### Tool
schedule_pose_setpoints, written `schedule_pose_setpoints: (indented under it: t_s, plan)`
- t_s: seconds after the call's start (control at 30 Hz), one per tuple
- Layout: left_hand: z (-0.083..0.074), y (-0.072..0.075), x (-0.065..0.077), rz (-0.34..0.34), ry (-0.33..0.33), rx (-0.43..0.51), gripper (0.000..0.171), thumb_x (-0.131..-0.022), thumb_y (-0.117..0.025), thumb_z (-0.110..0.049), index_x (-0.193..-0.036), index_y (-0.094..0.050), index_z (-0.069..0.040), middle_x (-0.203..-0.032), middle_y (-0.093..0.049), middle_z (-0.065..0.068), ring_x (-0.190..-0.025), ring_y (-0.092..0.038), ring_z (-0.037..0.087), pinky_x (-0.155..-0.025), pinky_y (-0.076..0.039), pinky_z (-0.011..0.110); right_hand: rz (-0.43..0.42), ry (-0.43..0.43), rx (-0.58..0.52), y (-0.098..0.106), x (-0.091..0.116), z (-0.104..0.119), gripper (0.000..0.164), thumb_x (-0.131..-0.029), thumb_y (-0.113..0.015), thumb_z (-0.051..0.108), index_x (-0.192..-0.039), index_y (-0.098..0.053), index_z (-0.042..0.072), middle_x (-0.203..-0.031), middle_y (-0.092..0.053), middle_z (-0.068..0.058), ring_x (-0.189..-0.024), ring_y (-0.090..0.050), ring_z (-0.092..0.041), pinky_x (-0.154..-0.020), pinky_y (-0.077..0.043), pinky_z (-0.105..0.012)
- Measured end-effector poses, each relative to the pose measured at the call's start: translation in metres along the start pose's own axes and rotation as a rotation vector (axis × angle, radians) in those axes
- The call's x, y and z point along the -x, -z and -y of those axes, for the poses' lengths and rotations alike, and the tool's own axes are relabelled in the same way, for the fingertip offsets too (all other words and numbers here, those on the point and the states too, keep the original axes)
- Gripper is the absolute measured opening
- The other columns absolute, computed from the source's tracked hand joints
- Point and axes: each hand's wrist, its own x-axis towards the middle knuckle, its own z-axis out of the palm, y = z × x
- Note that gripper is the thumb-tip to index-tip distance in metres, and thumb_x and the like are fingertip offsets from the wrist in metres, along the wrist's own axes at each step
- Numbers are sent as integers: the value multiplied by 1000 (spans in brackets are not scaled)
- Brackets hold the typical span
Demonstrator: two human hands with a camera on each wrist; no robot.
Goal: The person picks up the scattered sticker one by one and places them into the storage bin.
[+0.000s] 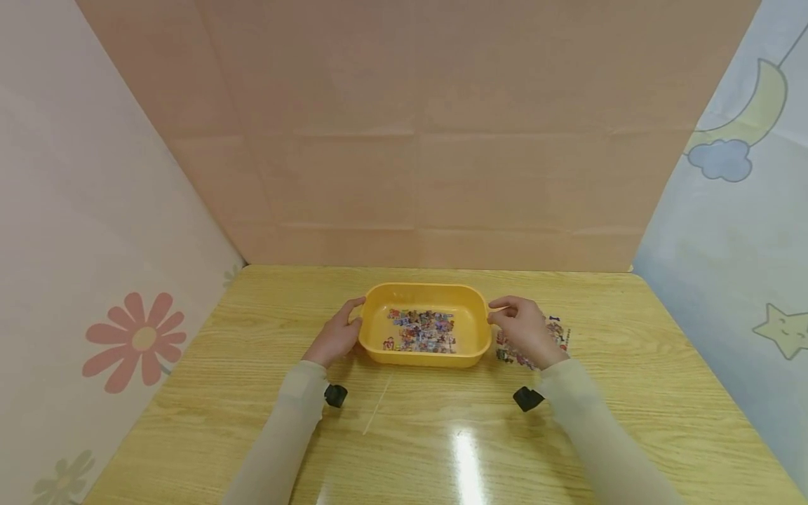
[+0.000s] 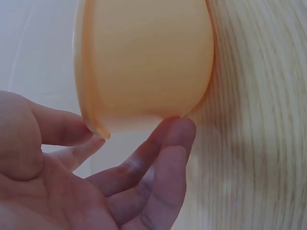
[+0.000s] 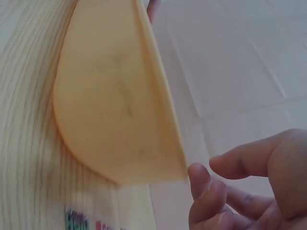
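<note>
One wood-grained worktop [image 1: 240, 379] is bearing a yellow tray [image 1: 423, 360], which is sitting between your two hands. Your left hand [image 1: 334, 335] is gripping one end, its fingers pressing at rim and lower wall; your right hand [image 1: 522, 331] is hovering its loosely bent fingers at the opposite rim. Small colourful pieces [image 1: 424, 334] are lying inside, and similar loose pieces [image 1: 560, 335] are spreading beneath your right hand

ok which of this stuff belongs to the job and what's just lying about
Part of the job, probably:
yellow tub
small colourful pieces inside it
left hand, holding one end
right hand, at the other

Just lying about:
loose pieces beside the tub, though these may belong too
printed flower and star, mere decoration
</note>
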Motion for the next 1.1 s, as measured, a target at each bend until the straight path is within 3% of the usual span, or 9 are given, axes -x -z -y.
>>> schedule_pose_setpoints:
  t_s: [0.17, 0.37, 0.63, 0.8, 1.0, 1.1]
  plan:
    - [-1, -1, 0, -8, 10, -12, 50, -108, -38, -26, -157, -32, -27, -85, -58, 11, -58, -51, 21, -55, -42, 30, -16, -5, 86, 9, 4, -12, 44, -101, -56, 29, -135, -58, 1, -122, -62, -20, -108, -62, -35, -76, -54, -36]
    - [-2, -2, 1, -18, 17, -18, 50, -108, -37, -27, -157, -32, -27, -78, -56, 11, -48, -39, 14, -50, -38, 29, -8, 10, 189, 19, 10, -27, 43, -100, -57, 25, -132, -58, -4, -115, -64, -23, -89, -66, -29, -69, -55, -38]
    - [-3, -3, 2, -15, 8, -14, 49, -108, -37, -26, -157, -33, -26, -69, -55, 13, -44, -39, 14, -46, -38, 28, 74, -22, 309, 34, 15, -51, 57, -97, -64, 33, -140, -51, -4, -113, -64, -27, -76, -62, -24, -58, -52, -38]
    - [-4, -2, 2, -14, 21, -5, 49, -108, -37, -27, -157, -33, -28, -75, -58, 17, -45, -40, 15, -47, -39, 29, 43, -21, 423, 44, 16, -65, 67, -96, -64, 37, -143, -46, -7, -121, -61, -32, -93, -66, -36, -75, -55, -50]
    - [-4, -1, 3, -11, 22, 0, 50, -108, -37, -26, -157, -33, -28, -81, -60, 19, -45, -40, 15, -48, -40, 30, 18, -19, 482, 54, 17, -78, 68, -97, -62, 40, -142, -46, -7, -104, -68, -25, -78, -63, -30, -84, -49, -59]
    - [-4, -2, 3, -16, 20, -5, 50, -108, -38, -26, -157, -34, -28, -84, -60, 17, -46, -40, 15, -49, -40, 30, 2, -22, 503, 57, 16, -84, 67, -97, -61, 43, -141, -48, -6, -109, -67, -26, -85, -64, -33, -85, -48, -62]
